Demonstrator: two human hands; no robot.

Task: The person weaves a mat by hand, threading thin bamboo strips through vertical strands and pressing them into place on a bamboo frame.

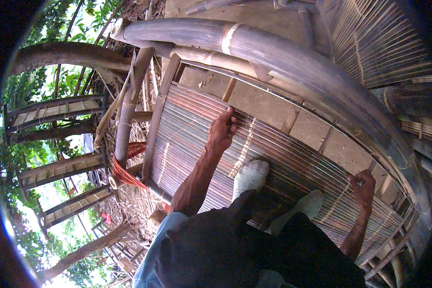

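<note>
A mat of thin bamboo slats, reddish brown and grey, lies in a wooden frame, bound by pale stitched rows. At the mat's far edge, my left hand has its fingers curled over the outermost slat. Further right along that edge, my right hand is closed in a pinch on the slat; its fingertips partly hide what is between them. My feet, in pale socks, rest on the mat: the left foot beside a stitched row, the right foot further right, partly behind dark trousers.
A thick bamboo pole arches beyond the frame. Between mat and pole, crossbars span a gap over bare ground. Red-orange cords wrap a post at left. Another slatted panel stands at far right. Ladder-like wooden racks stand at left.
</note>
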